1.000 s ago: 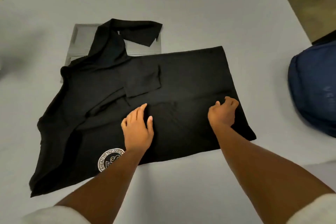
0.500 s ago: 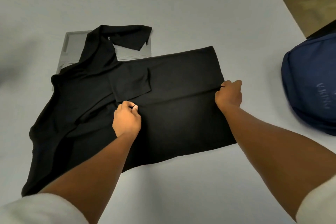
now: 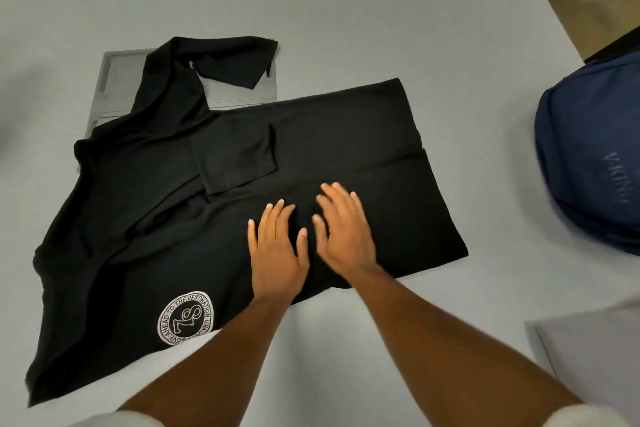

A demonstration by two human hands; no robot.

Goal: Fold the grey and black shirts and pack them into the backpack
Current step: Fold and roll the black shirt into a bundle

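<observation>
The black shirt [image 3: 346, 135] lies spread on the table, its near side folded over along a crease, a round white logo [image 3: 184, 318] showing at its lower left. A sleeve lies across its middle and another sleeve drapes over the folded grey shirt [image 3: 114, 87] at the back left. My left hand [image 3: 277, 250] and my right hand [image 3: 341, 229] rest flat and side by side on the folded panel, fingers spread, holding nothing. The dark blue backpack [image 3: 592, 163] sits at the right edge of the view.
The pale grey table [image 3: 311, 3] extends far beyond the shirts. Its right edge runs diagonally at the top right, with brown floor [image 3: 595, 0] past it. A white garment edge [image 3: 588, 357] shows at the lower right.
Both hands let go of the pinched cloth and moved together onto the folded panel, now lying flat. The near side of the black shirt is folded over and the logo shows again.
</observation>
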